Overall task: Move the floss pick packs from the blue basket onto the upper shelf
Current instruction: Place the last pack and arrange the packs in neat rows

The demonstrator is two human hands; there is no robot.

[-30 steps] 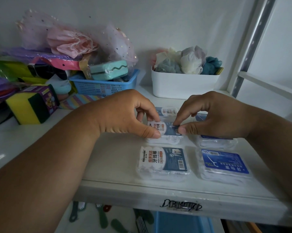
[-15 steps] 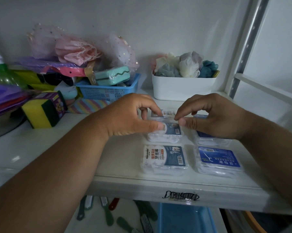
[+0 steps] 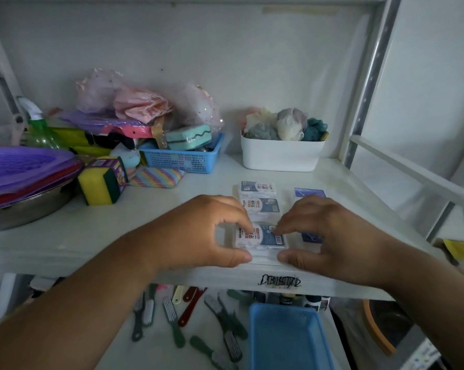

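On the white upper shelf (image 3: 145,236), left hand (image 3: 198,231) and right hand (image 3: 329,236) pinch one floss pick pack (image 3: 262,236).

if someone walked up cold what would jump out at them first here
Two bare hands, the left hand and right hand, pinch the nearest floss pick pack at the front edge of the white shelf, with more packs lined up behind it. Next comes the colourful clutter at back left, and the blue basket on the level below.
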